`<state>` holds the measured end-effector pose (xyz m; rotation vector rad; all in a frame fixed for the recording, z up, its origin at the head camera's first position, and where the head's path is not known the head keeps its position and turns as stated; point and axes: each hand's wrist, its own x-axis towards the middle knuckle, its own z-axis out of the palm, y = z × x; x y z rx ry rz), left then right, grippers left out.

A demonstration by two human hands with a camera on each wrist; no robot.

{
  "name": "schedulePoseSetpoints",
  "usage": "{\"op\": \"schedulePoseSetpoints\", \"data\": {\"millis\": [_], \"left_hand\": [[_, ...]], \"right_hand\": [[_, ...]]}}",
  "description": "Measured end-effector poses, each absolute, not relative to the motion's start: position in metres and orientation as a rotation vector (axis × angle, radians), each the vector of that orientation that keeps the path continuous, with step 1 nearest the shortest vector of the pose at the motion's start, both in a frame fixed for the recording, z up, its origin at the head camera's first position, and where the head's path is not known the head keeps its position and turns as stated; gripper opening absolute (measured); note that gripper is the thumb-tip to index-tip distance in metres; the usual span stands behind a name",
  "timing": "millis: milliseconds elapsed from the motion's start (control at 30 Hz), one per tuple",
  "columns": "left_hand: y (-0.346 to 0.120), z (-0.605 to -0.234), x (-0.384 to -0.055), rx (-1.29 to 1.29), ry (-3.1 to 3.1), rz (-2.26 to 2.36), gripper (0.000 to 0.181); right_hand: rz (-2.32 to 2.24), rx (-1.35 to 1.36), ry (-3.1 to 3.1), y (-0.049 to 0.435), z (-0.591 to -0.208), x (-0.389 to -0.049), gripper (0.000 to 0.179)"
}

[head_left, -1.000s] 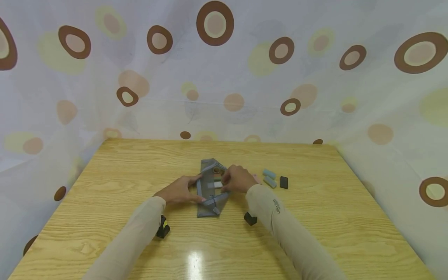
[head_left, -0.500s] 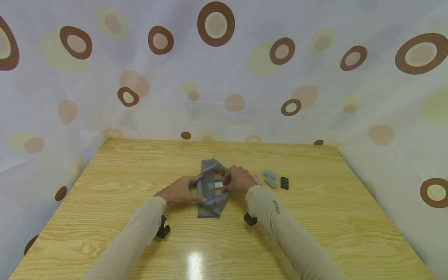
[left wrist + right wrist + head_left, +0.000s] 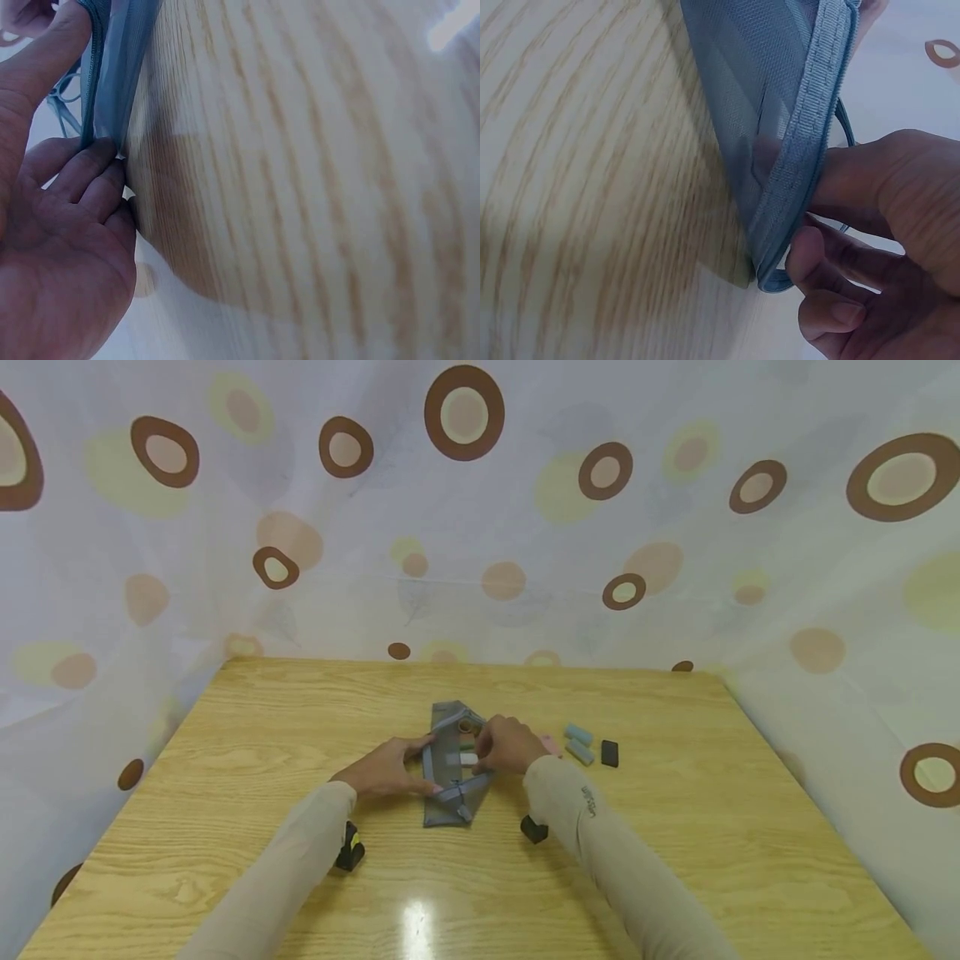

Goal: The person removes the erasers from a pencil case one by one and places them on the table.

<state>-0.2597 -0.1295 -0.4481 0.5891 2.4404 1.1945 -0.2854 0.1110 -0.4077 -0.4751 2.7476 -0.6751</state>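
A grey-blue mesh zip pouch lies on the table with its mouth spread wide. My left hand holds the pouch's left rim, thumb near the front and fingers toward the back; the left wrist view shows the fingers of this hand against the mesh. My right hand reaches over the right rim. Its fingertips pinch a small white block inside the mouth. In the right wrist view one digit passes behind the zipper edge and shows faintly through the mesh, while other fingers curl outside.
Within the pouch are a round brown ring-like thing and a narrow green strip. To the right lie a pink piece, two pale blue cylinders and a black block. A patterned sheet rises behind the wooden table.
The white block has tilted and shifted slightly toward the front under the right fingertips. The left hand and the pouch have stayed in place.
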Motion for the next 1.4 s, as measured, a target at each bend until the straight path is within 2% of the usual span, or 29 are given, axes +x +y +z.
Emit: {"op": "schedulePoseSetpoints", "data": {"millis": [1400], "left_hand": [[-0.1288, -0.4495, -0.2593, 0.593, 2.426, 1.226, 0.101]], "right_hand": [[-0.615, -0.538, 2.776, 0.1103, -0.4051, -0.2851, 0.023]]}}
